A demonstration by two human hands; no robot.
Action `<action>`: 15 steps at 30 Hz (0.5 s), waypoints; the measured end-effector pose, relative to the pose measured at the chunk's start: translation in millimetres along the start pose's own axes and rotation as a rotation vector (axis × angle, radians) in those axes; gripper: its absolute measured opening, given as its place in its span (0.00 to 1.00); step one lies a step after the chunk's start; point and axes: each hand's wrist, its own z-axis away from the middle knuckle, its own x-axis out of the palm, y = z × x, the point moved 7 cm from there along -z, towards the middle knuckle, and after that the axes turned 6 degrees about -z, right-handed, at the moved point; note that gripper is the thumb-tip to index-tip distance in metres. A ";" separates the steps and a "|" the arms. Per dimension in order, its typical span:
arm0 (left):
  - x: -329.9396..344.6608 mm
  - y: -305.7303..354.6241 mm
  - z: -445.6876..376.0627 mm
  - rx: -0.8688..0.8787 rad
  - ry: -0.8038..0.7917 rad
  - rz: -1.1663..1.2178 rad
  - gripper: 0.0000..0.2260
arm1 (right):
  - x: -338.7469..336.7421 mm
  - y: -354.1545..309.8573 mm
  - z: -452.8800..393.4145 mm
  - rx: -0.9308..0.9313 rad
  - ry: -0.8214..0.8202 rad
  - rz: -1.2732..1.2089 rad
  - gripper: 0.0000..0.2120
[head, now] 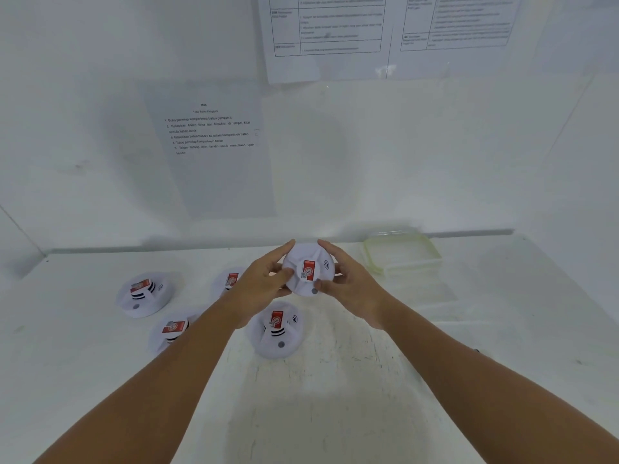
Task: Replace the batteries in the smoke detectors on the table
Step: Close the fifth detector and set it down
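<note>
Both hands are up over the white surface (335, 380), gripping one smoke detector (310, 269) between them: the left hand (264, 283) curls around its left edge, the right hand (348, 279) around its right, red label facing up. Four more detectors (276, 329) lie on the surface to the left and just below, and a clear lidded container (402, 256) sits to the right.
</note>
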 end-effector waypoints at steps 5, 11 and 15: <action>5.7 -9.8 -14.7 -0.023 -0.002 -0.104 0.25 | -4.6 11.5 -8.2 0.028 0.019 0.168 0.37; 9.5 -17.8 -25.4 -0.058 -0.011 -0.237 0.27 | -11.1 23.5 -18.0 0.045 0.023 0.269 0.37; 11.4 -26.1 -30.5 -0.083 -0.020 -0.309 0.31 | -13.4 35.2 -22.2 0.066 0.029 0.257 0.39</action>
